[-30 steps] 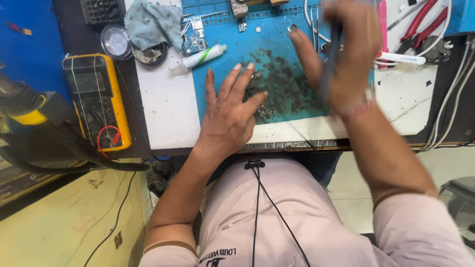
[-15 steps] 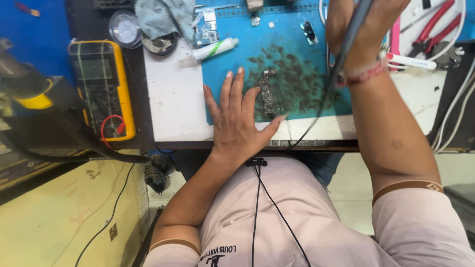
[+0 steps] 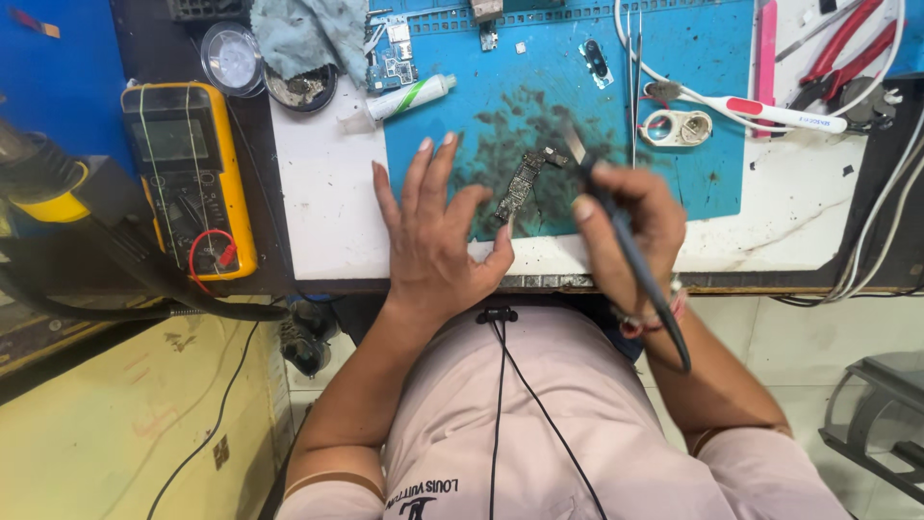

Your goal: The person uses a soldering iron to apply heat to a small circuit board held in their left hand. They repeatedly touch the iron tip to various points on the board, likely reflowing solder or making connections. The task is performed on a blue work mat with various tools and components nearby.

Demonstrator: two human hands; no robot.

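Note:
A small dark circuit board (image 3: pixel 521 186) lies on the stained blue work mat (image 3: pixel 539 96). My left hand (image 3: pixel 431 231) rests flat on the mat's left part, fingers spread, thumb tip touching the board's near end. My right hand (image 3: pixel 628 229) grips a corded soldering iron (image 3: pixel 616 226) like a pen. Its metal tip (image 3: pixel 572 146) points at the board's far end.
A yellow multimeter (image 3: pixel 188 173) sits at left beside a hot-air handle (image 3: pixel 43 178). Behind the mat lie a cloth (image 3: pixel 303 34), a white tube (image 3: pixel 409 96), tweezers (image 3: pixel 632 77), a white-and-red tool (image 3: pixel 784 113) and red pliers (image 3: pixel 852 43). Cables (image 3: pixel 881 231) hang at right.
My right hand came down from the back of the mat with the iron to the board. My left hand shifted slightly, its thumb now against the board.

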